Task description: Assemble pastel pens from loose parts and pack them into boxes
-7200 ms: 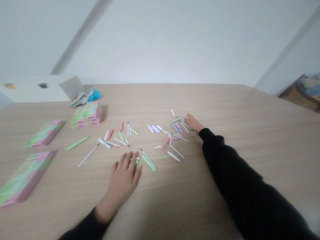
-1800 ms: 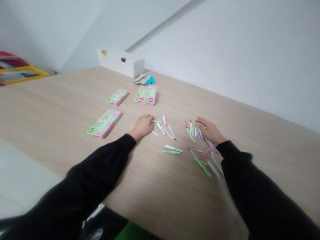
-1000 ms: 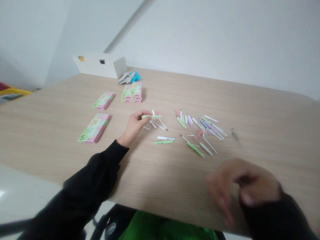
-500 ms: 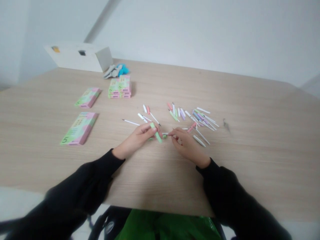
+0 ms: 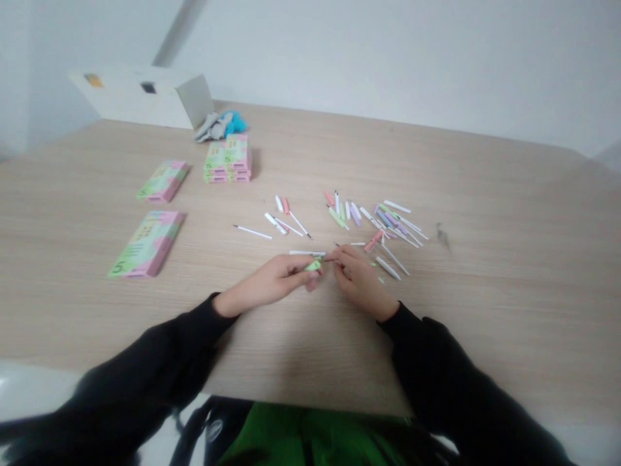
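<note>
My left hand (image 5: 290,275) is closed round a light green pen barrel (image 5: 313,266), its end showing between thumb and fingers. Close beside it, my right hand (image 5: 359,278) is pinched, fingertips nearly meeting the left ones; whatever it grips is hidden. A white pen (image 5: 306,253) lies just beyond my fingertips. To the left are a white refill (image 5: 253,232) with a dark tip, a red pen piece (image 5: 286,206) and several white parts. Right of my hands lies a loose heap with a red barrel (image 5: 374,241), a purple barrel (image 5: 356,215) and a white barrel (image 5: 388,268).
Two pink-and-green boxes (image 5: 148,244) lie apart on the left of the wooden table (image 5: 485,272). Behind them stands a stack of similar boxes (image 5: 227,159). Grey and blue gloves or cloths (image 5: 220,125) lie by a white carton (image 5: 140,97) near the wall.
My left hand picked up the green barrel from the left group and brought it nearer me. The right hand swung back, then came in beside it. The barrel has since turned in my fingers.
</note>
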`<state>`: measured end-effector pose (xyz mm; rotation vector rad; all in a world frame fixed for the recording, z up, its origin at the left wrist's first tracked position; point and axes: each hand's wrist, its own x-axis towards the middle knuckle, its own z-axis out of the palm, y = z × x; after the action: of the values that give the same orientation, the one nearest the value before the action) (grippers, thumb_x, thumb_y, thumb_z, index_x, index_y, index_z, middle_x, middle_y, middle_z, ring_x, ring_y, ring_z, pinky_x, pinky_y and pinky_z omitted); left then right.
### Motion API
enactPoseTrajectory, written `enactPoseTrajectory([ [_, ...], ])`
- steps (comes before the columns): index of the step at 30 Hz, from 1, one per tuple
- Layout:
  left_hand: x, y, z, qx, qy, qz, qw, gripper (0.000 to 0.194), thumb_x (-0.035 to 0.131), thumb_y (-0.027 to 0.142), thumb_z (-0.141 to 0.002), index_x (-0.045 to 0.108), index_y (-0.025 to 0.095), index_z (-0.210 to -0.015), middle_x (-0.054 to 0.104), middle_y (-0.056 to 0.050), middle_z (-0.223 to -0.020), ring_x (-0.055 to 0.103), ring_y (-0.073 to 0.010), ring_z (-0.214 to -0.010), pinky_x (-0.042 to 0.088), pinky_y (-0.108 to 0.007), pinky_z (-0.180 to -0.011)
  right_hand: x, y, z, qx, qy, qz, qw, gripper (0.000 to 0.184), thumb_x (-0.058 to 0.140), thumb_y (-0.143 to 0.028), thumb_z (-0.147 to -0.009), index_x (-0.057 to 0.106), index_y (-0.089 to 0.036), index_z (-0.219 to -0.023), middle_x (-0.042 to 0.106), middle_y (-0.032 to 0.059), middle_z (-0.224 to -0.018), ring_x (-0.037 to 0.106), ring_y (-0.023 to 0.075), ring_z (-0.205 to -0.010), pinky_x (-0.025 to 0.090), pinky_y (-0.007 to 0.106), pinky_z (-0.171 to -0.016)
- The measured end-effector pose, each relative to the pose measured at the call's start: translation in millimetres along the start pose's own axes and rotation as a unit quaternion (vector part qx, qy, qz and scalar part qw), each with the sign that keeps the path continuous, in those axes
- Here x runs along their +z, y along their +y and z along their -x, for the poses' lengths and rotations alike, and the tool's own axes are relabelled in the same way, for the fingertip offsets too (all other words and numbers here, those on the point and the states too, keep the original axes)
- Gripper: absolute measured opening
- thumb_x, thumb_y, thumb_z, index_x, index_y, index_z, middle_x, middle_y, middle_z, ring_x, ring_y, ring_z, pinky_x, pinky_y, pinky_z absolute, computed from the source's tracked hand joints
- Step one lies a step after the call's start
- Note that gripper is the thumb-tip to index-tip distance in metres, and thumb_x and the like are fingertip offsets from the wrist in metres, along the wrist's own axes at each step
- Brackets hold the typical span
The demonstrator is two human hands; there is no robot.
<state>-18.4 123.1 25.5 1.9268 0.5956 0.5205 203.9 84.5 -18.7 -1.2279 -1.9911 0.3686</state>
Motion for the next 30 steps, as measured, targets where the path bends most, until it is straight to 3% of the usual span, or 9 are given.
enactPoseTrajectory([
  [4,-31.1,4,5,-0.042,0.144,0.062,0.987,0.022,0.063,0.039,-0.090,0.059,0.018,-0.085,0.042,0.006,-0.061,0.037,-0.0108,-0.054,0.030,-0.024,-0.054,12,-6,-12,-0.036,-0.036,0.054,0.997,0.025,0.049,-0.009,-0.094,0.070,-0.015,-0.107,0.060,0.0135,-0.107,0.058,0.0255,-0.101,0.048,0.040,-0.092],
  [6,-43.3,-4,7,-0.065,0.171,0.043,0.982,0.021,0.070,0.037,-0.083,0.061,0.018,-0.087,0.044,0.006,-0.062,0.037,-0.0107,-0.054,0.030,-0.024,-0.054,17,-10,-15,-0.036,-0.059,0.095,0.993,0.022,0.053,-0.011,-0.093,0.071,-0.014,-0.106,0.060,0.0160,-0.112,0.056,0.0285,-0.106,0.046,0.044,-0.095],
  [9,-51.5,-20,10,-0.102,0.133,-0.066,0.984,0.022,0.072,0.038,-0.078,0.065,0.017,-0.078,0.052,0.003,-0.065,0.045,-0.0130,-0.060,0.033,-0.025,-0.059,24,-12,-15,-0.020,-0.079,0.139,0.987,0.020,0.054,-0.012,-0.093,0.071,-0.015,-0.103,0.060,0.0163,-0.114,0.054,0.0299,-0.107,0.045,0.046,-0.095],
  [13,-46.9,-32,12,-0.129,0.084,-0.145,0.977,0.020,0.072,0.039,-0.078,0.069,0.019,-0.079,0.053,0.004,-0.062,0.046,-0.0143,-0.059,0.031,-0.024,-0.058,28,-9,-12,-0.013,-0.069,0.143,0.987,0.018,0.055,-0.012,-0.093,0.070,-0.017,-0.102,0.061,0.0144,-0.111,0.054,0.0292,-0.107,0.044,0.044,-0.094],
  [17,-39.5,-34,9,-0.143,0.085,-0.184,0.969,0.015,0.076,0.032,-0.072,0.069,0.020,-0.078,0.053,0.005,-0.057,0.046,-0.0151,-0.056,0.029,-0.024,-0.057,30,-9,-12,-0.009,-0.064,0.141,0.988,0.017,0.056,-0.012,-0.093,0.070,-0.018,-0.101,0.062,0.0135,-0.109,0.055,0.0288,-0.105,0.045,0.044,-0.094],
  [20,-36.9,-36,8,-0.134,0.089,-0.209,0.965,0.012,0.072,0.031,-0.076,0.068,0.020,-0.075,0.052,0.004,-0.056,0.046,-0.0157,-0.056,0.029,-0.026,-0.059,29,-11,-12,-0.002,-0.076,0.152,0.985,0.017,0.055,-0.013,-0.094,0.070,-0.017,-0.100,0.063,0.0144,-0.109,0.055,0.0296,-0.105,0.044,0.045,-0.094],
  [25,-40.3,-32,9,-0.103,0.064,-0.155,0.980,0.021,0.068,0.038,-0.083,0.069,0.018,-0.079,0.056,0.002,-0.062,0.048,-0.0157,-0.061,0.032,-0.026,-0.063,21,-13,-13,0.028,-0.074,0.119,0.990,0.018,0.052,-0.014,-0.096,0.067,-0.017,-0.104,0.070,0.0144,-0.109,0.057,0.0307,-0.107,0.039,0.047,-0.096],
  [27,-42.8,-28,11,-0.090,0.067,-0.099,0.989,0.026,0.068,0.043,-0.085,0.069,0.018,-0.080,0.057,0.002,-0.066,0.048,-0.0149,-0.063,0.034,-0.025,-0.063,18,-11,-13,0.060,-0.045,0.041,0.996,0.016,0.052,-0.015,-0.095,0.067,-0.019,-0.102,0.071,0.0114,-0.105,0.059,0.0274,-0.101,0.041,0.044,-0.094],
  [30,-43.8,-23,12,-0.087,0.056,-0.001,0.995,0.029,0.070,0.046,-0.085,0.070,0.017,-0.084,0.056,0.002,-0.065,0.047,-0.0130,-0.061,0.034,-0.024,-0.060,15,-7,-12,0.125,-0.018,-0.098,0.987,0.012,0.055,-0.021,-0.094,0.066,-0.020,-0.099,0.068,0.0048,-0.090,0.058,0.0200,-0.080,0.045,0.035,-0.078],
])
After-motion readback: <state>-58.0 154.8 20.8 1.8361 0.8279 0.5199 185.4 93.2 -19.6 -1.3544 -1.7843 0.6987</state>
